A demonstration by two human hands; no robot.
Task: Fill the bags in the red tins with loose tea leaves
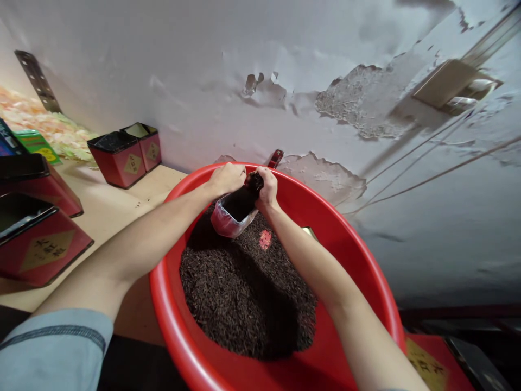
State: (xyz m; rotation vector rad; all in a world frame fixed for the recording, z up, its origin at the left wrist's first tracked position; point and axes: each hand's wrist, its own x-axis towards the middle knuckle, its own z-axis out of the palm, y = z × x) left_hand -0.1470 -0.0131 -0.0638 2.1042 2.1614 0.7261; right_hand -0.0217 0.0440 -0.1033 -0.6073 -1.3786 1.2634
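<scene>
Above the dark loose tea leaves (228, 293) in a big red tub (173, 320) is a boxy reddish container with clear plastic around it (233, 224). Its open mouth faces me and looks dark inside. My left hand (228, 178) is closed at the container's far left edge, fingers curled. At the far right side, my right hand (267, 187) is closed too, its fingers against a dark clump (255, 182) that looks like tea leaves. What exactly the right fingers grip is partly hidden. A small pinkish-red patch (265, 239) shows on the leaves beside the container.
Red tins with black rims (116, 157) stand on the pale tabletop (101, 209) to the left, two more of them (44, 247) nearer me. Another red tin (427, 361) is at lower right. The peeling wall (195, 98) rises right behind the tub, with cords (427, 187) along it.
</scene>
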